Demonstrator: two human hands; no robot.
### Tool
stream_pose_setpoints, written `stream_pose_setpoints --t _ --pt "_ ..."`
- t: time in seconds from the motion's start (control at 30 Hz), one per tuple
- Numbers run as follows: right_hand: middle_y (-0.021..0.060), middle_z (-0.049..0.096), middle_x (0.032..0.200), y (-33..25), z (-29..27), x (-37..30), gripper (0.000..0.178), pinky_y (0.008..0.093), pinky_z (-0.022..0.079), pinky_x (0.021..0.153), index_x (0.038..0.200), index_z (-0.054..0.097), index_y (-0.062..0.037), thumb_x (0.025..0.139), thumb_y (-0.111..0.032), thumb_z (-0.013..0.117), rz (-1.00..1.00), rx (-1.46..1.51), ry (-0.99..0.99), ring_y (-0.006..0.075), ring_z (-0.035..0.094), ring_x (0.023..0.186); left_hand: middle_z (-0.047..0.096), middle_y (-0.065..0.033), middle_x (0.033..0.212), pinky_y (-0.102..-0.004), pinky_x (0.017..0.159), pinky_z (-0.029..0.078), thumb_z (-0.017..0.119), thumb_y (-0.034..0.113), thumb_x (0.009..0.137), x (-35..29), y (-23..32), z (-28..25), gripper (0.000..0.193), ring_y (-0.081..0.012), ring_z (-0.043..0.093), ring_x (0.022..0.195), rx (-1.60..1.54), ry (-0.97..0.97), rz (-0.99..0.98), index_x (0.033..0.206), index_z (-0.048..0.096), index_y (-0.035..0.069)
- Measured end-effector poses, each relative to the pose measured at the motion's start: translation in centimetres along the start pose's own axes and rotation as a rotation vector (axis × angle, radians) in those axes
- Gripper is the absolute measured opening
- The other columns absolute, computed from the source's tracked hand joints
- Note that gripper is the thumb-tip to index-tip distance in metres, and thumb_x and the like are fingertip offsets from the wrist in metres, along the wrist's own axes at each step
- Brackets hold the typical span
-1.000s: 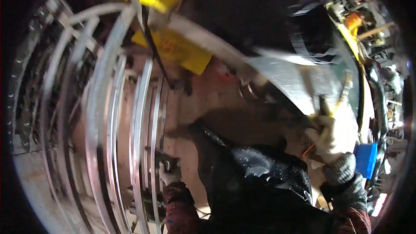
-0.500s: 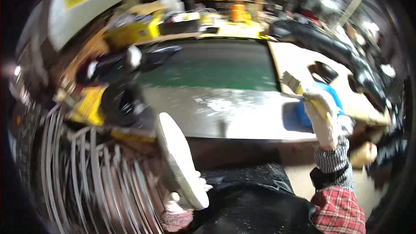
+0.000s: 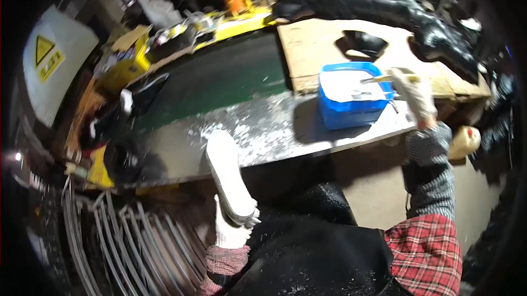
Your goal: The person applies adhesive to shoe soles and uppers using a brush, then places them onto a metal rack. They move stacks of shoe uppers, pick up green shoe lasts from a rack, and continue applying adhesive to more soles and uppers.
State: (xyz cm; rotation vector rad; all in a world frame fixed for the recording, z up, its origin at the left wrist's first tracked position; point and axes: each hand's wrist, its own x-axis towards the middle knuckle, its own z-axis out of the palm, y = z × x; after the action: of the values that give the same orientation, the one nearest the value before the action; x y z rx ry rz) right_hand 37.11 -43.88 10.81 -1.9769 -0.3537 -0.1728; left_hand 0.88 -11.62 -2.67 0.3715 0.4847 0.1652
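My left hand, in a white glove, is closed round the heel end of a white shoe sole. The sole's broad white face is turned up and its toe points away, over the table's front edge. My right hand, also gloved, grips the handle of a brush. Its bristle end reaches into a blue plastic tub of white liquid at the right of the table. The bristles are partly lost against the white.
The metal and green worktable is smeared with white. Cardboard lies beyond the tub, with a black curved piece on it. A long black wrapped roll lies behind. Metal rack bars stand at the lower left.
The view has swung to the right. The brush has come down from above the tub into it. The shoe sole, still in my left hand, now shows its white face more fully.
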Motion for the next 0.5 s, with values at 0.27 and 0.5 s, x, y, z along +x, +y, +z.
stream_pose_setpoints --t 0.27,0.5 --pt "0.0108 0.07 0.092 -9.8 9.4 -10.5 0.02 0.0239 0.054 0.07 0.104 0.068 0.003 0.092 -0.011 0.061 -0.241 0.241 -0.475 0.0132 0.066 0.078 0.067 -0.0255 0.083 -0.0351 0.035 0.049 0.04 0.085 0.077 0.4 0.0 -4.0 0.099 -0.0367 0.067 0.056 -0.261 -0.117 -0.139 0.119 0.054 -0.003" --pt "0.0059 0.069 0.091 -8.9 27.5 -8.8 0.029 0.0246 0.05 0.07 0.111 0.065 0.0031 0.091 -0.018 0.067 -0.07 0.39 -0.623 0.0106 0.061 0.079 0.066 -0.0263 0.082 -0.0384 0.042 0.055 0.031 0.084 0.081 0.7 -0.2 -7.0 0.1 -0.0334 0.067 0.058 -0.337 -0.184 -0.214 0.122 0.055 -0.004"
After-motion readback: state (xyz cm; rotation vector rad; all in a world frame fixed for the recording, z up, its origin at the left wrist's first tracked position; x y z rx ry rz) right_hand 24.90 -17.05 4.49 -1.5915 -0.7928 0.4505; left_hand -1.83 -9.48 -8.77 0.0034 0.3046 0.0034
